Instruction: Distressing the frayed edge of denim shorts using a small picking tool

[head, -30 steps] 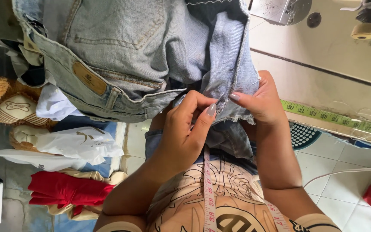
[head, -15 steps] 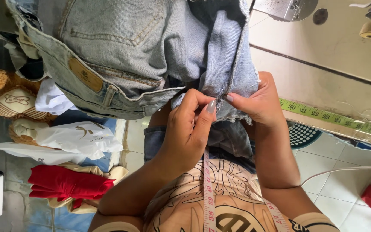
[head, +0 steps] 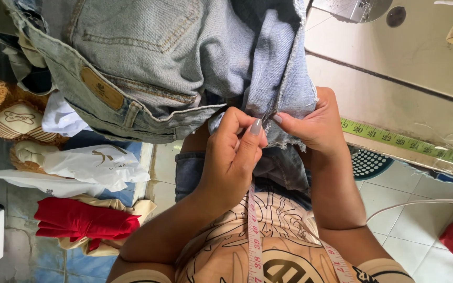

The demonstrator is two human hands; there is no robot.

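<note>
A: The pale denim jeans point(head: 174, 57) hang off the edge of the bench point(head: 410, 57) into the person's lap. Both hands meet at a frayed fold of the fabric.

B: The left hand point(head: 234, 160) has thumb and forefinger pressed together on something thin and metallic at the seam; it looks like a small blade or pick, though too little shows to say which. The right hand point(head: 315, 123) has its fingers clamped on the fold, holding it taut.

A: The risk, as it appears, is the point slipping. The right fingertips sit just beside it, so a jerk through a tough thread could nick them or cut into the cloth.

B: The jeans' weight also pulls sideways, which might drag the fold loose. The tape measure point(head: 254, 230) around the neck hangs near the hands and could snag.
</note>
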